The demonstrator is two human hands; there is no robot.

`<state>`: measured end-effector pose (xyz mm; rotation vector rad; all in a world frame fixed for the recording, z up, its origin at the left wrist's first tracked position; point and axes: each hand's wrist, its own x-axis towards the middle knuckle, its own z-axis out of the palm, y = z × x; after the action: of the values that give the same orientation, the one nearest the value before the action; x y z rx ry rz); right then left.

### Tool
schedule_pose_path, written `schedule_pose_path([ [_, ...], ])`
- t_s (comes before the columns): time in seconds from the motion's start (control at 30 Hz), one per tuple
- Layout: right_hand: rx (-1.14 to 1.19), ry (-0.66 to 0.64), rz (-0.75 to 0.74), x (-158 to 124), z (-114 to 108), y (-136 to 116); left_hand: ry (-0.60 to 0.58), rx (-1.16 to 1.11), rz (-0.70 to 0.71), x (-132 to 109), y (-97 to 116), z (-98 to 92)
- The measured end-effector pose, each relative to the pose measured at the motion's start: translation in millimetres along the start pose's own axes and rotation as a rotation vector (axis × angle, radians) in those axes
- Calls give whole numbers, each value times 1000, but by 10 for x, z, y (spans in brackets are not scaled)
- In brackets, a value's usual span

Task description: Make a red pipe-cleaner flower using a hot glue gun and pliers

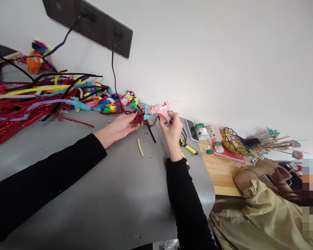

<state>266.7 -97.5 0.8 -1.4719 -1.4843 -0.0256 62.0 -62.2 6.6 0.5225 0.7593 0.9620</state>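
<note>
My right hand (172, 129) grips a pink hot glue gun (160, 109) by its handle, the nozzle pointing left. A clear glue stick (174, 101) pokes out of the gun's back end. My left hand (121, 125) pinches a dark red glittery pipe-cleaner piece (138, 118) right at the nozzle. Light blue pipe cleaner (146, 113) shows between the two hands, at the front of the gun; whether it is joined to the red piece I cannot tell. Below lies a short yellow-green pipe-cleaner bit (140, 147) on the grey table mat (114, 194).
Loose pipe cleaners (41, 97) heap up at the left, beside several small colourful figures (109, 104). Yellow-black pliers (189, 147), a phone (192, 130) and bottles (202, 131) lie right. A cable hangs from the wall socket strip (94, 22). Another person's arm (250, 177) rests farther right.
</note>
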Motion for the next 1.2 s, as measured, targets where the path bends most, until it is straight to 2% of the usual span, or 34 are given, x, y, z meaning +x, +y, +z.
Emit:
schedule_pose_path([
  [0.73, -23, -11, 10, 0, -11, 3, -8, -5, 21, 47, -25, -56],
  [1.2, 21, -2, 16, 6, -14, 5, -5, -16, 9, 2, 9, -27],
])
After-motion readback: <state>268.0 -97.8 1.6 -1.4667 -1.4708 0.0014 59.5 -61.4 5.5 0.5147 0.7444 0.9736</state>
